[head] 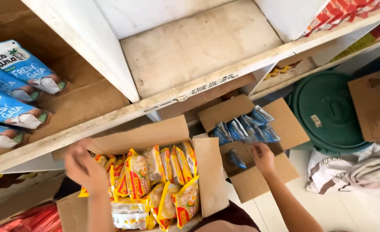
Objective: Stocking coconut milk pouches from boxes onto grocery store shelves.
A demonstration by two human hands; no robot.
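Reaching into the smaller cardboard box (258, 172) at centre right of the frame, the right hand (263, 158) has its fingers curled down over the blue packets (243, 129); whether it pinches one cannot be told. Most blue packets lie in that box, while several blue pouches (20, 71) already lie on the wooden shelf (91, 99) at upper left; the middle shelf bay (198, 47) holds nothing. The left hand (84, 167), blurred, hovers loosely spread over the larger box (209, 172) at lower centre, full of yellow packets (155, 180). Right of the boxes sit a green lid (327, 111) and a pale sack (349, 172), apart from both hands.
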